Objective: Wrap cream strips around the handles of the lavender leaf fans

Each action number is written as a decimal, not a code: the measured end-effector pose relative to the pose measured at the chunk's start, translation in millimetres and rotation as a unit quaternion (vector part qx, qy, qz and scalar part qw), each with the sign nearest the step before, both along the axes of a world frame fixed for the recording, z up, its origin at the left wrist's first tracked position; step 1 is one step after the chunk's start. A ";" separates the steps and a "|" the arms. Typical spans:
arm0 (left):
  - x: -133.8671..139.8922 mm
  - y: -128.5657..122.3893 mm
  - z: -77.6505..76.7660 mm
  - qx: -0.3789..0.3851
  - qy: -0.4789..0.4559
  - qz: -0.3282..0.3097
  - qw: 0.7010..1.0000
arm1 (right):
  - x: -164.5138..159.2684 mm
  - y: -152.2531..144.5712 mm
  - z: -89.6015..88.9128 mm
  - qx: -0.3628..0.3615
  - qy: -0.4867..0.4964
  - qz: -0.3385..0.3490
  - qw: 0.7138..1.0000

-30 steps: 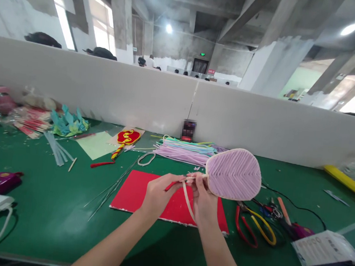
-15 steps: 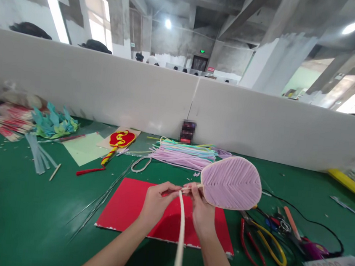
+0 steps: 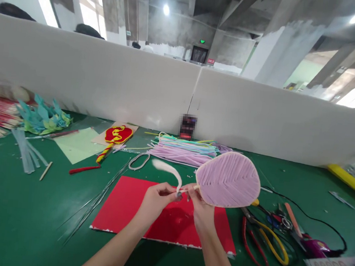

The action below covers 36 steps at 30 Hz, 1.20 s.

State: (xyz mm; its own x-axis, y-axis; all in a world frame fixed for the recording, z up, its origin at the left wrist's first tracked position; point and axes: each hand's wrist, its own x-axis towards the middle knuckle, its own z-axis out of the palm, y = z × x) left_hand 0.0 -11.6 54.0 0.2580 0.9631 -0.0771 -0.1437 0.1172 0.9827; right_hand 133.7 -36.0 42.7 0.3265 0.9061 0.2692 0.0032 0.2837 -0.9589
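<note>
A pale purple fan (image 3: 228, 180) with a cream rim, apparently made of pipe cleaners, is held sideways over a red board (image 3: 125, 206). My right hand (image 3: 203, 207) is closed on its thin handle, close to the fan's head. At the handle's other end my left hand (image 3: 156, 200) pinches with thumb and fingers. From that pinch a cream pipe cleaner (image 3: 173, 170) curves up and to the left, its free end blurred. Fingers hide most of the handle, so I cannot tell how the pipe cleaner is wound there.
Bundled pastel pipe cleaners (image 3: 181, 152) lie at the back, beside a red and yellow fan (image 3: 118, 135). Thin wires (image 3: 97, 200) are left of the board. Pliers (image 3: 264, 239), scissors (image 3: 293, 234) and a purple glue gun (image 3: 316, 248) lie right. A white partition (image 3: 106, 83) stands behind.
The cream pipe cleaner hung down toward me between my arms; now it swings up and left beyond my left hand. Both hands keep hold of the handle. The view has tipped slightly downward.
</note>
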 end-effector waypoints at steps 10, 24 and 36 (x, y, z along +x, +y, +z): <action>-5.0 -0.8 -1.5 -0.077 -0.094 -0.040 0.992 | 7.2 -1.2 3.6 0.015 -0.076 0.031 0.997; -5.9 2.0 -1.6 -0.065 -0.080 -0.045 0.994 | 7.8 6.6 -11.7 0.021 -0.074 0.009 0.997; -7.7 -1.0 4.7 -0.029 -0.069 -0.085 0.994 | 6.0 14.3 -18.7 0.022 0.081 0.003 0.996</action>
